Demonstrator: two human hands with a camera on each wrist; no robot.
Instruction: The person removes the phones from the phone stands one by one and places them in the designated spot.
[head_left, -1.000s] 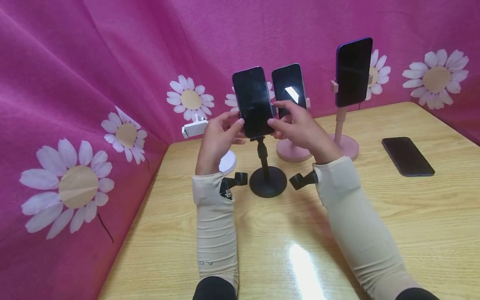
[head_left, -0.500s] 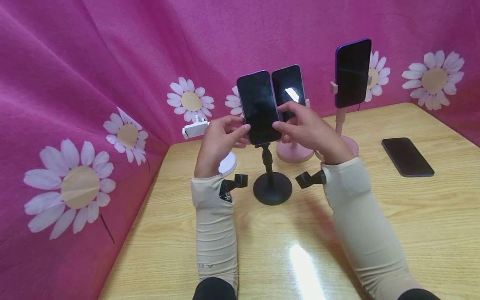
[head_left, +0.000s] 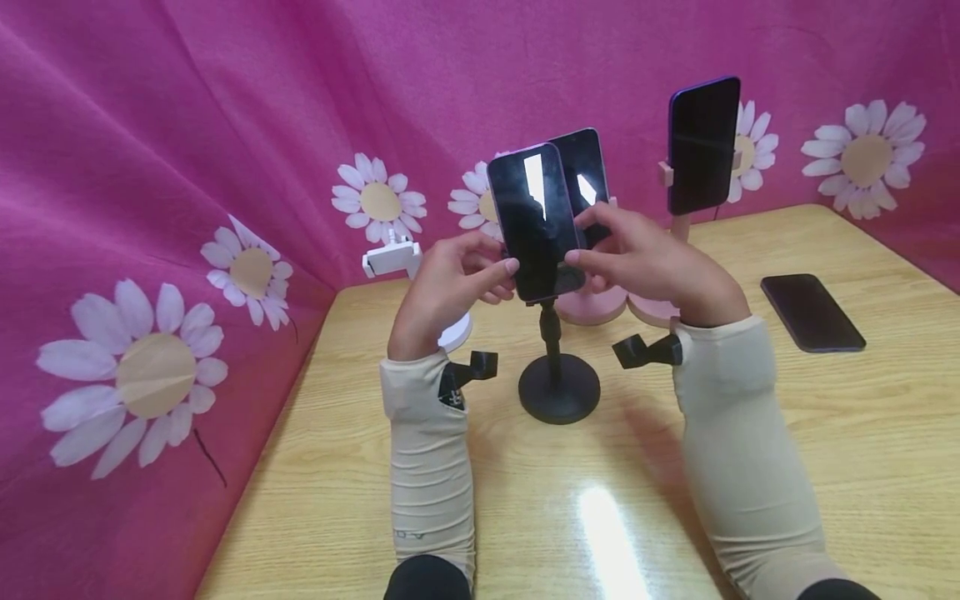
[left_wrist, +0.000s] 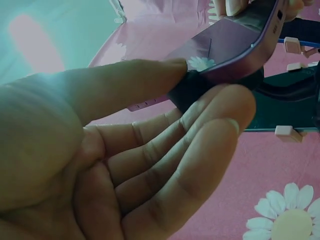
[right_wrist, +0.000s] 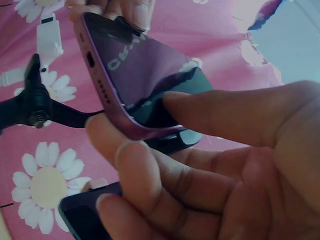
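Note:
In the head view a smartphone (head_left: pixel 534 229) sits upright, tilted back slightly, on a black phone stand (head_left: pixel 559 392). The left hand (head_left: pixel 459 275) pinches the phone's left edge near the bottom; in the left wrist view its thumb lies along the black clamp (left_wrist: pixel 187 90), fingers behind. The right hand (head_left: pixel 648 254) pinches the opposite edge, thumb on the screen and fingers at the back. The right wrist view shows the phone's purple bottom edge (right_wrist: pixel 107 92) with its charging port. Part of the clamp is hidden behind the fingers.
Right behind, a second phone (head_left: pixel 587 158) stands in a pink holder (head_left: pixel 592 307). Farther right a third phone (head_left: pixel 703 146) is raised on another pink stand. One more phone (head_left: pixel 813 312) lies flat on the wooden table (head_left: pixel 337 467). A white holder (head_left: pixel 390 258) stands at the left, before the curtain.
The black stand and its phone have shifted right and nearer the person, both hands still at the phone's edges. The phone now overlaps the one behind, and a bright reflection shows on its screen.

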